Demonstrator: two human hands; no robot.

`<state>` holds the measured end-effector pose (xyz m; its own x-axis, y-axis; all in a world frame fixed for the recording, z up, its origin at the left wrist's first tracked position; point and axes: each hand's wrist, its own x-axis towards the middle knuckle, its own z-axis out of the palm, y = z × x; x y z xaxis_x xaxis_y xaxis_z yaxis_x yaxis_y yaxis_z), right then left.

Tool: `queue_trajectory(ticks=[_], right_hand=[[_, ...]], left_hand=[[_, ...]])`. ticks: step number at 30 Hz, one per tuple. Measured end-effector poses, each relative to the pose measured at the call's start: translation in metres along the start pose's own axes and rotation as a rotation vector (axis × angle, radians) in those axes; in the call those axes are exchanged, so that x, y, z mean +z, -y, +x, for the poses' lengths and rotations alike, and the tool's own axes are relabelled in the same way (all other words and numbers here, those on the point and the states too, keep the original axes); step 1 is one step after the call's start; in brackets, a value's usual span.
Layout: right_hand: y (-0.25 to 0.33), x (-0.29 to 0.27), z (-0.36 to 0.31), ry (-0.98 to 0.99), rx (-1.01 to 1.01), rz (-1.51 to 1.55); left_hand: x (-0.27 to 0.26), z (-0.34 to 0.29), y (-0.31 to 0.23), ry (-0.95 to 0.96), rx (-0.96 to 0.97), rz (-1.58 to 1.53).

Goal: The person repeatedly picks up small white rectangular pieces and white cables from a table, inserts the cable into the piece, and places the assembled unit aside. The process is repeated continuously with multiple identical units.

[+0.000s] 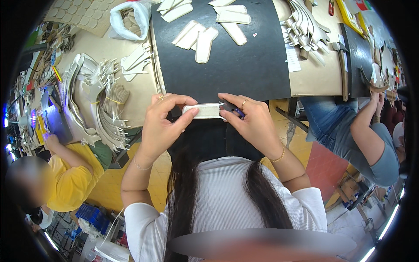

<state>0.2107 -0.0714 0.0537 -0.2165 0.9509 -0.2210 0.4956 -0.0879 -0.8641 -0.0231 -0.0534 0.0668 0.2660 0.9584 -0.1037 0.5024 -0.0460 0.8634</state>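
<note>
Closest in, the person's left hand [162, 126] and right hand [252, 123] meet over the near edge of the bench, sharing a small cream padded strip [202, 111]. The left hand pinches the strip's left end, thumb underneath and fingers curled over the top. The right hand is closed around a dark-handled cutting tool [232, 108], whose tip touches the strip's right end; whether its blades are apart or together is too small to tell. The strip lies level, held just above the near edge of a black mat [227, 65] that covers the middle of the bench [314, 78].

Further along the mat, toward its far edge, more cream strips [198, 37] lie loose, some overlapping. Left of the mat on the bare bench top is a fanned stack of pale curved cut pieces [94, 105], and at the far left corner sits a white plastic bag [130, 18]. Right of the mat, another heap of pale cut pieces [305, 28] lies near the far edge, with a hammer [341, 65] just beside it.

A person in a yellow shirt [72, 174] works at the bench's left side; another in jeans [349, 126] sits at the right.
</note>
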Motion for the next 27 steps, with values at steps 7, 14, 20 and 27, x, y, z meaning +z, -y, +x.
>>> queue_trajectory(ticks=[7, 14, 20, 27], right_hand=[[-0.005, 0.001, 0.003, -0.019, -0.001, 0.008], [-0.011, -0.016, 0.012, -0.188, 0.262, 0.223], [-0.023, -0.05, 0.017, -0.257, 0.295, 0.418], [-0.039, -0.064, 0.015, -0.305, 0.206, 0.69]], left_hand=[[0.003, -0.003, 0.006, -0.042, 0.001, -0.021], [-0.038, 0.023, 0.048, -0.412, -0.267, -0.07], [-0.062, 0.066, 0.095, -0.666, -0.009, 0.749], [0.04, 0.09, 0.057, -0.32, 0.182, 0.514]])
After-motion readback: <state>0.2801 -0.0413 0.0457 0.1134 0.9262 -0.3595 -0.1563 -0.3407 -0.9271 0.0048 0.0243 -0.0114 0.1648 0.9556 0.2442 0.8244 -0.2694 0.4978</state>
